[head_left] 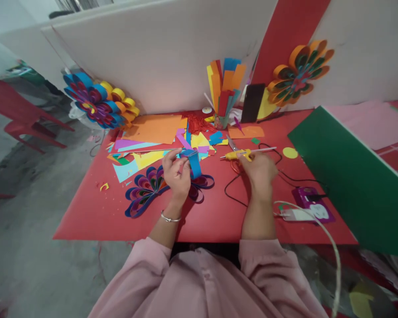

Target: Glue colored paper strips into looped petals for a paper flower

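My left hand [178, 174] is closed on a looped blue paper strip [195, 164], held above the red table. In my right hand [260, 170] is a yellow glue gun [234, 155] with a pale glue stick poking out behind; its nozzle points left toward the strip, a gap apart from it. Below my left hand lies a half-round flower of paper loops [149, 187] in blue, purple, red and green, partly hidden by that hand. More blue and purple loops [202, 185] show just right of my left wrist.
Paper scraps and orange sheets [155, 128] cover the table's back, with scissors [232, 143] and a cup of paper strips [222, 119]. A phone [253, 104] stands upright. A cord runs to a purple power strip [313, 205]. A green board [354, 181] leans at right.
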A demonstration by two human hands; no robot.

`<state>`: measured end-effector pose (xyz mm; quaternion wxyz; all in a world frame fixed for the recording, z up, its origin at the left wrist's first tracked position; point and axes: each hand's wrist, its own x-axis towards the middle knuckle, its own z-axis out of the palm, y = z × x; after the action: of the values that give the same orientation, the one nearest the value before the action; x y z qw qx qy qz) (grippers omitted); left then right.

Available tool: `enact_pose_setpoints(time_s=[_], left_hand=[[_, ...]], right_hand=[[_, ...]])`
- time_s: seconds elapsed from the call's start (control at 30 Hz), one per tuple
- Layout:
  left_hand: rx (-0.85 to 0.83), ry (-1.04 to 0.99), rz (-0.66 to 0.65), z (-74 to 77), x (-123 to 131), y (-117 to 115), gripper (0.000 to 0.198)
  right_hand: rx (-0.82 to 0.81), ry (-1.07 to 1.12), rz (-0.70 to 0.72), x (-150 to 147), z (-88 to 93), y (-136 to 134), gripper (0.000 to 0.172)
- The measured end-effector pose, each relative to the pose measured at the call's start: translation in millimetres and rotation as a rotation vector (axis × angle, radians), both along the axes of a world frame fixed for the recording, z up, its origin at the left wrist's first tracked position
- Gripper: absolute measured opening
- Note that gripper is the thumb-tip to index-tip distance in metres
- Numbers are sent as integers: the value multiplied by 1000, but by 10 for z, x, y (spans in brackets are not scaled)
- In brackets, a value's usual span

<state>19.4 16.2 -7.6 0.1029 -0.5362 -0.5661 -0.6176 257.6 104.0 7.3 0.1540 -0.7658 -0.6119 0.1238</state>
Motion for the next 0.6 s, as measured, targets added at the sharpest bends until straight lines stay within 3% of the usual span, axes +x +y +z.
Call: enact_pose_setpoints(time_s=[0.1,0.23,0.4,0.5,0.6], left_hand=[[10,81,-4,-30,-18,-13,12],[62,172,-5,-16,-21,-23,7],[55,203,11,-5,-25,-31,8],[46,147,23,-15,-45,-51,9],[30,62,13,-49,-59,-53,10]], right_hand=[[-122,-26,16,9,-86,41,68],[-143,-117,45,-8,-165,64,72],[-102,-96,37,0,-232,49,57],[87,50,-1,-2,-190,1,48],[263,491,-32,-119,-37,-54,42]])
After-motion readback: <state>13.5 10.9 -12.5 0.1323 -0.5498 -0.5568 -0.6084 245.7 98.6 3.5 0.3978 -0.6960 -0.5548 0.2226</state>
